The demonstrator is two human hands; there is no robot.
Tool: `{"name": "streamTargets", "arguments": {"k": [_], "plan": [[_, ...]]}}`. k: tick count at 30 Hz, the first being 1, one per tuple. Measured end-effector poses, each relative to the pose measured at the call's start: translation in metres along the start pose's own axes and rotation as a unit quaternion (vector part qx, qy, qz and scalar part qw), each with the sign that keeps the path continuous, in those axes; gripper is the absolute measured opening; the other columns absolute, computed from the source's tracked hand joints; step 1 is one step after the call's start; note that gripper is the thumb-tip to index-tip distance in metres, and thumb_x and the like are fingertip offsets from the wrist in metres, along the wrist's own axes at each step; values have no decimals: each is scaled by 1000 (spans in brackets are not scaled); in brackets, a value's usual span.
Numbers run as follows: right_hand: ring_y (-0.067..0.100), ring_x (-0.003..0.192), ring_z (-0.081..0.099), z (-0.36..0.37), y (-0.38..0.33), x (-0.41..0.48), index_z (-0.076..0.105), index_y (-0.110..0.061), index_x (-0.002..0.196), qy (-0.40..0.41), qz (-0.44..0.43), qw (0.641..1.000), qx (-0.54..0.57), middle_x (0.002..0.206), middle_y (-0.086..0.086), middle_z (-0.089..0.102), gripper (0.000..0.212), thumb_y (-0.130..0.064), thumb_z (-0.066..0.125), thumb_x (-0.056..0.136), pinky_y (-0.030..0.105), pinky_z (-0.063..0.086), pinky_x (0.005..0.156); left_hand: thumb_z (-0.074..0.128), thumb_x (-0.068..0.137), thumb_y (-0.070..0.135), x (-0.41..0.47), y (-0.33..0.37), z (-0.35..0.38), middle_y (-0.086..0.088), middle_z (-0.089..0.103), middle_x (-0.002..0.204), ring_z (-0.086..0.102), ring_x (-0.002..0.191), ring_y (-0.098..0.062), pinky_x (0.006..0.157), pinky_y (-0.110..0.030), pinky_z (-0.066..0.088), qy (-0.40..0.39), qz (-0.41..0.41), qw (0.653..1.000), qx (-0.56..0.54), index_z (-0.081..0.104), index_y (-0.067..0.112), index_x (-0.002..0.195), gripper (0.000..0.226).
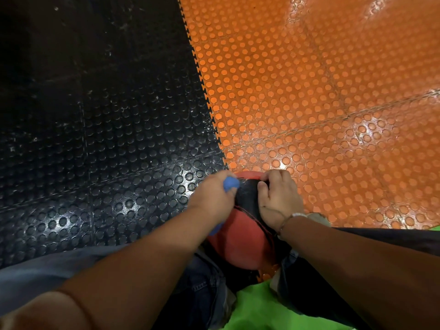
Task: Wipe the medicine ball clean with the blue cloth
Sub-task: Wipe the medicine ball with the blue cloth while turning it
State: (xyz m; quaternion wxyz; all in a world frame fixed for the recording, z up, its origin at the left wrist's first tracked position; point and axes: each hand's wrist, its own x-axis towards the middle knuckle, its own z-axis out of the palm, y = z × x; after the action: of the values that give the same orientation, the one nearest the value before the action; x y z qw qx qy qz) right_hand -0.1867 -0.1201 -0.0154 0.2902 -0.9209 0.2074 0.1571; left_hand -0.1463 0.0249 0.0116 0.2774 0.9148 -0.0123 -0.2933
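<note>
A red and black medicine ball (242,236) sits between my knees at the bottom centre. My left hand (214,198) grips a bunched blue cloth (230,183) and holds it against the ball's upper left side; only two small bits of the cloth show, above and below the fist. My right hand (277,198) rests on the ball's top right, fingers curled over its far edge. Most of the ball's far side is hidden by both hands.
The floor is studded rubber matting, black (107,139) on the left and orange (333,91) on the right, joined by an interlocking seam. My legs in dark jeans (202,289) flank the ball. A green surface (257,313) lies under me.
</note>
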Motion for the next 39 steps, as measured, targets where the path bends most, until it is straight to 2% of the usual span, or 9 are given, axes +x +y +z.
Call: {"name": "streamTargets", "arguments": {"k": [3, 8, 13, 19, 23, 25, 30, 35, 39], "plan": [[25, 105, 45, 2, -1, -4, 50, -18, 102, 7, -11, 1000, -7, 110, 5, 46, 21, -31, 38, 91, 44, 43, 85, 52, 94, 25, 9, -16, -6, -6, 60, 117, 58, 104, -28, 90, -34, 46, -6, -91, 995, 31, 57, 29, 110, 17], [24, 101, 46, 2, 1, -6, 49, -17, 101, 20, -15, 1000, -7, 109, 4, 45, 29, -36, 32, 86, 40, 43, 80, 54, 94, 28, -10, 5, 8, -3, 50, 119, 53, 106, -26, 94, -33, 43, 4, 32, 999, 17, 57, 34, 116, 23], [28, 104, 47, -2, 10, 0, 51, -14, 102, 6, -14, 1000, 12, 111, 7, 46, 17, -24, 42, 91, 44, 44, 85, 51, 94, 23, 8, -26, 0, -10, 60, 114, 57, 99, -30, 87, -34, 47, 6, -107, 994, 14, 58, 29, 102, 12], [30, 104, 47, -2, 11, 3, 50, -13, 105, 15, -6, 1000, -3, 112, 10, 46, 21, -24, 40, 91, 44, 43, 85, 56, 92, 25, -10, 16, 16, -1, 52, 118, 52, 109, -23, 96, -35, 41, 17, 115, 993, 15, 59, 32, 115, 24], [25, 103, 47, 2, 6, 0, 48, -18, 102, 8, -23, 1000, -15, 110, 4, 45, 19, -29, 37, 91, 45, 44, 84, 52, 95, 28, 9, -9, 2, -3, 52, 121, 53, 107, -25, 91, -31, 43, 22, -25, 999, 8, 58, 34, 113, 20], [22, 103, 46, 5, 3, -3, 48, -19, 101, 20, -36, 999, -27, 109, 1, 45, 23, -33, 33, 90, 43, 44, 82, 52, 95, 28, 11, -14, -3, -4, 53, 122, 54, 105, -25, 90, -31, 43, 11, -57, 998, 14, 57, 34, 110, 17], [22, 101, 45, 11, 2, -15, 47, -19, 100, 44, -58, 996, -56, 109, 1, 45, 46, -45, 16, 79, 40, 41, 79, 57, 92, 26, -2, 7, 5, 0, 54, 120, 54, 107, -23, 93, -32, 43, -19, 81, 996, 42, 60, 35, 109, 20], [19, 104, 44, 15, -8, -21, 46, -23, 99, 28, -79, 994, -70, 109, -3, 45, 47, -46, 12, 76, 41, 38, 84, 57, 92, 28, 13, -12, -8, 0, 60, 115, 56, 100, -23, 88, -32, 46, -8, -69, 998, 12, 54, 37, 93, 10], [25, 103, 49, 17, -7, -20, 51, -17, 99, 38, -76, 993, -82, 110, 2, 50, 51, -45, 16, 75, 43, 40, 83, 57, 91, 27, -2, 9, 4, 0, 58, 115, 56, 104, -25, 90, -34, 46, -22, 31, 999, 13, 60, 36, 106, 18]]}}
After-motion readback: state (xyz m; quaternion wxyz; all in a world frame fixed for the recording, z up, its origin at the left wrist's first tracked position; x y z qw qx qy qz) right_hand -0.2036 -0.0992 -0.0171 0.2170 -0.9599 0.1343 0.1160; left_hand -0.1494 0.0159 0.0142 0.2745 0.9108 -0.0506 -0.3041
